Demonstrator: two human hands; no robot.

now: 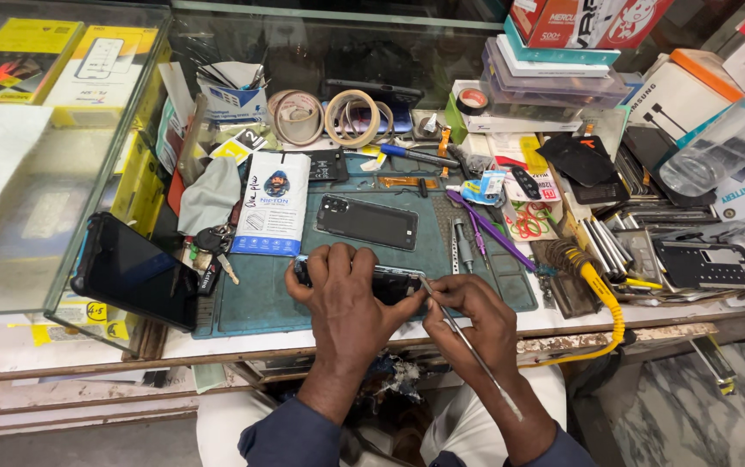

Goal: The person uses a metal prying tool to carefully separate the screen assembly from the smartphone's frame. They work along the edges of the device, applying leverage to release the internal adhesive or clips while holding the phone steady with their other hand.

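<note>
We have the smartphone lying at the near edge of the green work mat, pinned under our left hand, whose fingers are closed down over its top and near edge. Our right hand has its grip pinched together on a thin metal pry tool, the tip touching the phone's right end, just beside our left thumb. Further back on the mat lies a dark phone back cover, with tweezers and a purple-handled tool to its right and a white screen-protector packet to its left. We judge the main risk to be the tool slipping off the edge: pushed too hard or at too steep an angle, it could jab our left thumb or gouge the phone's glass. The phone sits close to the surface's front edge, so a sudden slip might also send it off toward our lap. The yellow soldering iron rests near our right hand, and a jerked elbow could knock it.
</note>
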